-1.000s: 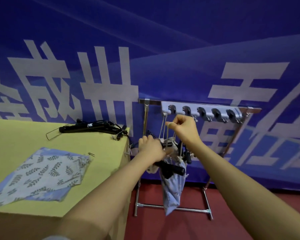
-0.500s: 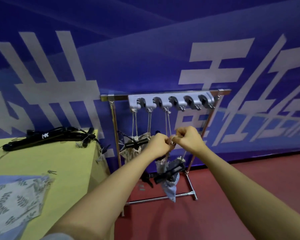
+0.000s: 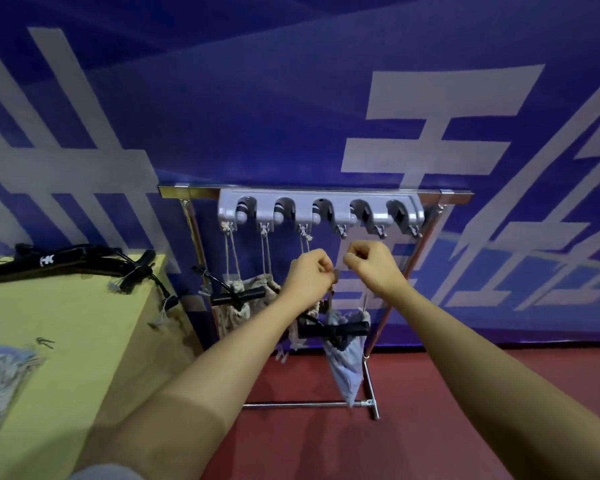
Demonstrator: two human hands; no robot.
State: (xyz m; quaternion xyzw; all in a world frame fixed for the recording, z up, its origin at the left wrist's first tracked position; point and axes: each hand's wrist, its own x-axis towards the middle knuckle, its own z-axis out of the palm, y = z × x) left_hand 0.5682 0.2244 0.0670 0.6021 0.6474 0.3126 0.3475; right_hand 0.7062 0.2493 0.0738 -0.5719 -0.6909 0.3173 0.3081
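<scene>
A grey hook rail (image 3: 321, 211) with several clips is mounted on a metal stand (image 3: 371, 386). Three beige drawstring pouches hang from its left hooks; one pouch (image 3: 238, 303) has a black handle (image 3: 238, 295) sticking out. A blue-grey drawstring pouch (image 3: 347, 365) with a black handle (image 3: 333, 330) across its mouth hangs below my hands. My left hand (image 3: 309, 277) and my right hand (image 3: 373, 265) are both curled, each pinching one of its drawstrings, just below the rail's fourth hook (image 3: 342, 232).
A yellow table (image 3: 59, 341) stands at the left with black handles and cords (image 3: 66, 263) at its back and patterned cloth (image 3: 0, 379) at the near left. Red floor (image 3: 447, 410) lies below, and a blue banner wall (image 3: 291, 98) stands behind.
Both hands have risen with the blue-grey pouch from beside the hung pouches to just under the fourth hook. The view has swung right, so the table has slid left.
</scene>
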